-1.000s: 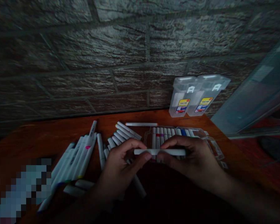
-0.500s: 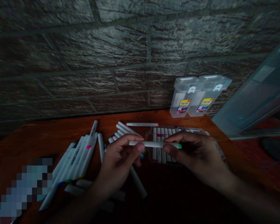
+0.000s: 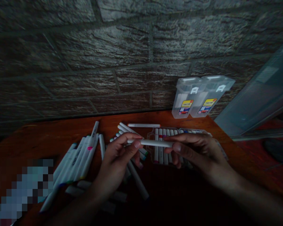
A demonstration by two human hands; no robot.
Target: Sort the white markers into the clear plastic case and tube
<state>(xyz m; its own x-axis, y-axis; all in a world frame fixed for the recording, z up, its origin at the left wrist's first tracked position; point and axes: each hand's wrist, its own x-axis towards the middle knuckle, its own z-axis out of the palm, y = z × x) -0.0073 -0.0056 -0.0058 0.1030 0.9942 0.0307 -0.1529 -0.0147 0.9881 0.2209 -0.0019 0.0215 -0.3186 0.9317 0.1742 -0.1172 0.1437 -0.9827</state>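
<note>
A white marker [image 3: 156, 143] lies level between my two hands, above the table. My left hand [image 3: 119, 157] pinches its left end between thumb and fingers. The right end is gripped by my right hand [image 3: 198, 152], whose thumb and fingers hide the tip. Behind and below the right hand sits an open clear case [image 3: 151, 147] with a row of white markers [image 3: 160, 153] in it, partly covered by that hand. Loose white markers [image 3: 129, 128] fan out behind my left hand, and one marker [image 3: 139, 182] lies slanted below it.
More white markers [image 3: 81, 160] are heaped on the wooden table [image 3: 61, 128] at left. A single marker [image 3: 143, 125] with orange ends lies behind the case. Two clear plastic boxes [image 3: 193, 97] with labels stand against the brick wall [image 3: 132, 84]. A blurred patch covers the lower left.
The marker has shifted in my fingers. My right hand now covers its right end, where a green tip showed before, and its fingers have curled further under.
</note>
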